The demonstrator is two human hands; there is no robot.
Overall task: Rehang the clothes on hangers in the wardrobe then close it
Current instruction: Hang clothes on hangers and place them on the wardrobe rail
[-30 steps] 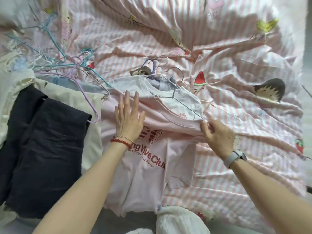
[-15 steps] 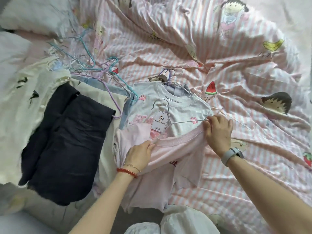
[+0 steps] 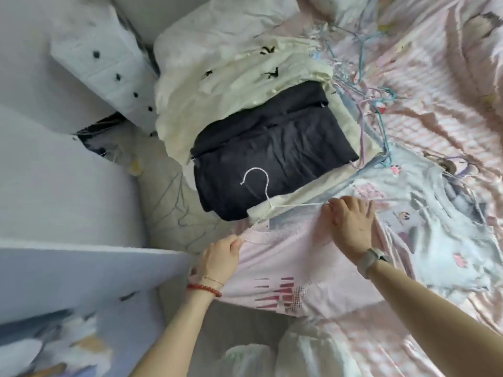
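The view has swung left; both hands, left hand (image 3: 221, 258) and right hand (image 3: 349, 223), now pinch the pink T-shirt (image 3: 294, 265) on its white wire hanger (image 3: 257, 186), beside black trousers (image 3: 272, 148) and tangled hangers (image 3: 362, 85)

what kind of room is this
Most likely a bedroom: clothes are piled on a bed with a pink striped sheet, loose wire hangers lie beside them, and a white drawer unit stands alongside.
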